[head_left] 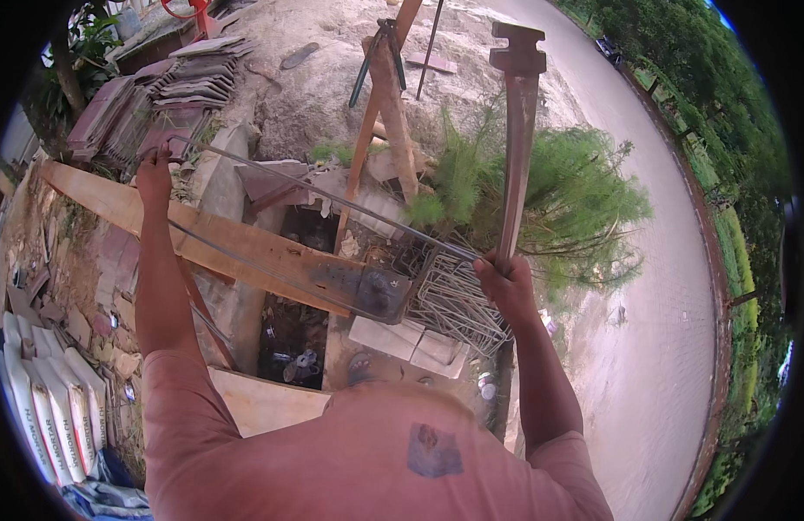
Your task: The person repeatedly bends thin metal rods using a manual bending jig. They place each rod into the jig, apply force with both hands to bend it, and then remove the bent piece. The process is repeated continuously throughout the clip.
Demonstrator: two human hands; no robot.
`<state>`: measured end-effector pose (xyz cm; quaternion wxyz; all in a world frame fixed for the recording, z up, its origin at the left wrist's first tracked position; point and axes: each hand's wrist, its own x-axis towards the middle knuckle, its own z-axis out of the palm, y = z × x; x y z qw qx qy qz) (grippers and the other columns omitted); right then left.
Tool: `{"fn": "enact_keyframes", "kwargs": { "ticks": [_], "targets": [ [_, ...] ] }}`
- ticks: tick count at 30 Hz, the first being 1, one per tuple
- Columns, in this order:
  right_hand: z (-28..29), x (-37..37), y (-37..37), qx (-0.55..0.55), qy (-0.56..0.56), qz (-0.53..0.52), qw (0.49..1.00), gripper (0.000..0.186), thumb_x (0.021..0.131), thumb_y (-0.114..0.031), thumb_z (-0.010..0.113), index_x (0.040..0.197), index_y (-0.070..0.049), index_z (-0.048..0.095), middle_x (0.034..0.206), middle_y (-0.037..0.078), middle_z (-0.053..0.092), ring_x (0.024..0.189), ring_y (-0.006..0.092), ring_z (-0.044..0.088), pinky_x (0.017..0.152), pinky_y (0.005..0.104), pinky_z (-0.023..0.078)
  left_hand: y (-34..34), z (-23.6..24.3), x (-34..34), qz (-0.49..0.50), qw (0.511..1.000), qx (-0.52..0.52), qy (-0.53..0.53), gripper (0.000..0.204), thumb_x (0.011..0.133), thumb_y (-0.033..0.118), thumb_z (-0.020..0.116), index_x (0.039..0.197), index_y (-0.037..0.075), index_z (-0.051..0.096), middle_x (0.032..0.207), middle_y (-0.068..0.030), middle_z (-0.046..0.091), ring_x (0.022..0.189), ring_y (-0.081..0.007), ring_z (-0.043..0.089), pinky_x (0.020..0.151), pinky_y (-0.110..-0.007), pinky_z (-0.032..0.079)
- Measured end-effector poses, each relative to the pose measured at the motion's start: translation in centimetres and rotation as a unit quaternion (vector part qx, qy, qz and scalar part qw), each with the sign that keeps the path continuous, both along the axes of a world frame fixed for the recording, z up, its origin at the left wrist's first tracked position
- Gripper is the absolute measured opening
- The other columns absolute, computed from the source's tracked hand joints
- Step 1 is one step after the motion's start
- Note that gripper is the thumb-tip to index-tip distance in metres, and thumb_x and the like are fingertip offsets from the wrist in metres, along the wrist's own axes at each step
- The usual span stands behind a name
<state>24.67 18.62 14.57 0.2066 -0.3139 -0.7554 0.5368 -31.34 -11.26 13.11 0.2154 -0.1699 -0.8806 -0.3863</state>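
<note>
My left hand (154, 165) is raised at the far left, its fingers closed around one end of a thin steel rod (306, 187). That end is bent into a hook. The rod slants down to the right and reaches my right hand (506, 276); I cannot tell whether those fingers grip it too. My right hand is wrapped round the lower part of a rebar bending bar (519, 130), held upright with its notched head at the top. Below the rod lies a thick wooden plank (237, 247) with a dark metal plate (380, 293) at its right end.
Several bent steel stirrups (458, 300) lie beside the plate. Wooden stakes (393, 113) stand ahead, with green-handled pincers (380, 56) hung on them. A deep pit (289, 339) opens under the plank. Stacked roof tiles (194, 74), a leafy shrub (541, 195) and mortar bags (50, 391) are around.
</note>
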Motion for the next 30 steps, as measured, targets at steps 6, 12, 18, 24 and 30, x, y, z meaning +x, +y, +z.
{"fn": "enact_keyframes", "kwargs": {
  "ticks": [6, 12, 18, 24, 30],
  "targets": [
    [-6.6, 0.3, -4.3, -0.132, -0.112, -0.033, 0.984, 0.024, 0.088, -0.022, 0.067, 0.074, -0.003, 0.062, 0.060, -0.003, 0.050, 0.058, 0.0068, 0.046, 0.053, 0.0275, 0.039, -6.5, -6.1, 1.8, -0.026, 0.993, -0.112, -0.037, 0.025, 0.086, 0.028, 0.065, 0.092, 0.004, 0.064, 0.082, -0.0154, 0.067, 0.080, -0.0299, 0.066, 0.072, -0.040, 0.049],
    [-11.9, 0.0, -5.0, -0.105, -0.133, -0.005, 0.986, 0.027, 0.088, -0.022, 0.066, 0.070, -0.004, 0.058, 0.057, -0.004, 0.046, 0.052, 0.0054, 0.040, 0.046, 0.0276, 0.031, -7.0, -11.1, 4.0, -0.013, 0.977, -0.204, -0.056, 0.016, 0.082, 0.016, 0.065, 0.090, 0.002, 0.063, 0.089, -0.0199, 0.065, 0.086, -0.0370, 0.063, 0.076, -0.043, 0.048],
    [-12.4, 0.2, -4.9, -0.104, -0.161, -0.006, 0.981, 0.029, 0.086, -0.027, 0.067, 0.076, -0.001, 0.061, 0.059, 0.000, 0.049, 0.056, 0.0092, 0.044, 0.052, 0.0308, 0.036, -5.2, -12.5, 3.9, -0.029, 0.960, -0.274, 0.036, 0.014, 0.081, 0.012, 0.063, 0.092, 0.003, 0.064, 0.098, -0.0189, 0.062, 0.092, -0.0380, 0.060, 0.080, -0.046, 0.047],
    [-12.7, 0.5, -4.7, -0.109, -0.195, -0.020, 0.975, 0.034, 0.084, -0.031, 0.068, 0.079, 0.002, 0.064, 0.061, 0.004, 0.053, 0.059, 0.0126, 0.049, 0.056, 0.0328, 0.039, -4.4, -13.5, 4.2, 0.029, 0.956, -0.290, 0.023, 0.020, 0.086, 0.022, 0.062, 0.097, 0.005, 0.064, 0.101, -0.0161, 0.062, 0.096, -0.0374, 0.059, 0.082, -0.047, 0.048],
    [-11.3, 0.0, -5.4, -0.133, -0.211, -0.031, 0.968, 0.034, 0.084, -0.033, 0.068, 0.081, 0.000, 0.063, 0.060, 0.003, 0.052, 0.060, 0.0117, 0.049, 0.056, 0.0329, 0.040, -5.6, -13.6, 3.5, 0.081, 0.929, -0.361, -0.015, 0.033, 0.089, 0.039, 0.058, 0.103, 0.009, 0.062, 0.104, -0.0140, 0.061, 0.100, -0.0364, 0.059, 0.083, -0.047, 0.048]
  ]
}}
